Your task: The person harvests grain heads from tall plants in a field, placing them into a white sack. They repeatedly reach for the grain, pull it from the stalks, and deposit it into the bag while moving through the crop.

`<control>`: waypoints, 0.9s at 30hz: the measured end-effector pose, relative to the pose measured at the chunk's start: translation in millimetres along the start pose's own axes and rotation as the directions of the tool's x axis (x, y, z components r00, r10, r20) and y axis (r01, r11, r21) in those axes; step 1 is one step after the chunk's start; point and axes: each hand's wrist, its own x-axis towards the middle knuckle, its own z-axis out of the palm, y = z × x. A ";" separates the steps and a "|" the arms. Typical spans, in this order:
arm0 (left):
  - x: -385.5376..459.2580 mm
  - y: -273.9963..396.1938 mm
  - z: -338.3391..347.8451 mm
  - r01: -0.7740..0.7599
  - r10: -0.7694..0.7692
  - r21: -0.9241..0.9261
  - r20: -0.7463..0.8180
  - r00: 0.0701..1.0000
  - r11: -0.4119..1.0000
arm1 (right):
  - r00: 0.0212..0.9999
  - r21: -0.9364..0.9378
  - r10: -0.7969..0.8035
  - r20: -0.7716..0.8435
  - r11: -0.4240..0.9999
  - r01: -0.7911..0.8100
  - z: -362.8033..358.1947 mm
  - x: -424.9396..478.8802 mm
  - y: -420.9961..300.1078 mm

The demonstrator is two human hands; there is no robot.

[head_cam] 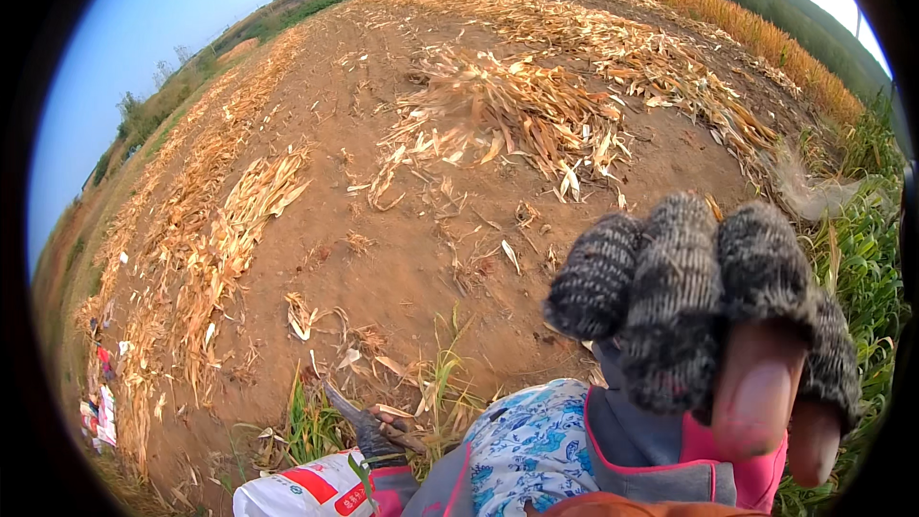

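Note:
My right hand (pixel 707 316), in a worn grey-and-black knit glove, is close before the camera. Its fingers are bent, and bare fingertips stick out of the glove. The palm is hidden, so whether it holds anything cannot be told. Low in the picture, my left hand (pixel 384 438), in a dark glove with fingertips showing, is beside dry plant stalks and grass; its grip is unclear. Just below it lies a white woven sack (pixel 298 492) with red print. My blue floral garment (pixel 535 431) and grey-and-pink jacket (pixel 657 470) show below.
A pile of dry corn stalks and husks (pixel 517 108) lies ahead on bare soil. Rows of cut stalks (pixel 222 230) run along the left, with more at the upper right. Green grass (pixel 858 251) grows at the right. Red and white items (pixel 104 413) lie far left.

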 end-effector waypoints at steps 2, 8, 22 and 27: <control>-0.7 -1.9 11.3 0.001 -0.001 0.023 -0.025 1.000 1.000 | 0.998 -0.009 0.020 0.064 1.000 -0.020 -3.2 -3.4 -2.9; -7.2 -5.8 -9.0 0.005 -0.001 0.032 -0.119 0.993 0.999 | 0.972 0.063 0.113 0.206 0.990 -0.128 -1.2 -25.6 27.8; -2.0 -16.7 -5.3 0.043 -0.037 0.044 -0.119 0.992 0.998 | 0.837 0.224 0.090 0.540 0.943 -0.246 42.1 -37.0 62.7; -3.7 -16.8 -17.2 0.039 -0.034 0.031 -0.130 0.991 0.999 | 0.759 0.289 0.057 0.649 0.904 -0.315 62.9 -39.7 75.7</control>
